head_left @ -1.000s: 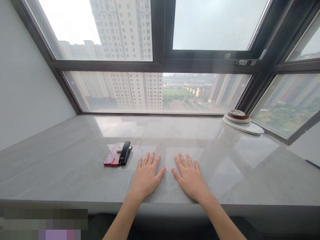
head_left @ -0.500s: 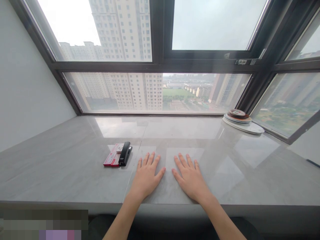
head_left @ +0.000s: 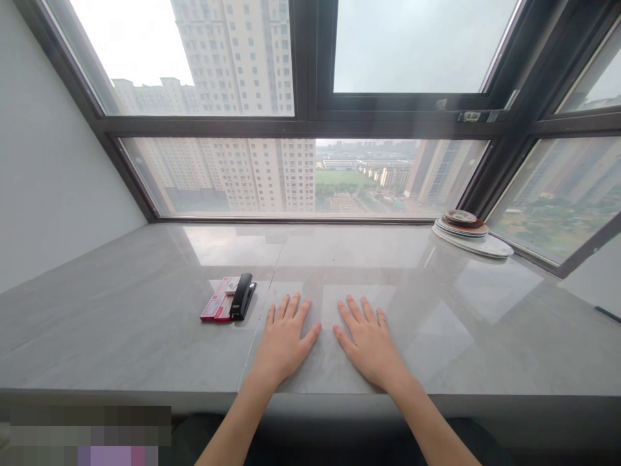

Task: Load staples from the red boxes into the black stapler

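My left hand [head_left: 284, 343] lies flat on the grey marble-like sill [head_left: 145, 336], fingers spread and nothing in it. To its right, my right hand [head_left: 369, 344] rests palm down in the same way, also holding nothing. A black stapler [head_left: 241, 298] is on the sill to the left of my left hand. It lies at the right edge of some red and white flat boxes [head_left: 218, 303], which touch its side.
Against the window corner at the back right is a stack of round plates or discs [head_left: 463, 230]. A thin dark object [head_left: 607, 315] lies at the far right edge. The dark window frame [head_left: 301, 126] rises behind the sill, with a white wall [head_left: 53, 168] at left.
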`<state>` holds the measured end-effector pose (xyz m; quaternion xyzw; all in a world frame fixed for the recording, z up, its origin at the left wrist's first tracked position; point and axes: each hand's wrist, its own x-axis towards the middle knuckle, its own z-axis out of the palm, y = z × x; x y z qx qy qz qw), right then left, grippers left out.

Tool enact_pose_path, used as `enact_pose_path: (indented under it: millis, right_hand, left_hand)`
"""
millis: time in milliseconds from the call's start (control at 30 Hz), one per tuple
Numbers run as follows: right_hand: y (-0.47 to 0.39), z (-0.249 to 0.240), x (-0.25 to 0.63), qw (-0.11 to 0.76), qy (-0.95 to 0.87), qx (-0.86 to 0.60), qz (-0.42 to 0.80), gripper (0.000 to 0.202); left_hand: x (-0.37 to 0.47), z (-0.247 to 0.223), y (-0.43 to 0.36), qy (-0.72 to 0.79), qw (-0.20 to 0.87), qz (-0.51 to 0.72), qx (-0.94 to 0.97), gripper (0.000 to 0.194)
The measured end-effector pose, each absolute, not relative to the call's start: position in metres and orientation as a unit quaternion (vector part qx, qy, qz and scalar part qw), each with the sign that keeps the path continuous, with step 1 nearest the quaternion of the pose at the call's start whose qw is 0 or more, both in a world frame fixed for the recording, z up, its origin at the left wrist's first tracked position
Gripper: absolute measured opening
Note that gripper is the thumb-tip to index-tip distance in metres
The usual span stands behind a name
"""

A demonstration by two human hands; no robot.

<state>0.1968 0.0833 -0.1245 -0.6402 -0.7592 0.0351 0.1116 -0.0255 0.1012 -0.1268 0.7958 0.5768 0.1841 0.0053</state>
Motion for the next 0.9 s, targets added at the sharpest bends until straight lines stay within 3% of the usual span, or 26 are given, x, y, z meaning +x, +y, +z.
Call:
enact_pose_path:
  millis: [900]
  right_hand:
    - [0.0827,-0.1250,0.1970,0.111,-0.759,-0.640,0.033,0.067]
  left_hand:
    - [-0.0233,-0.1208,0.0992,0.589,0.001,0.158,0.793,0.061]
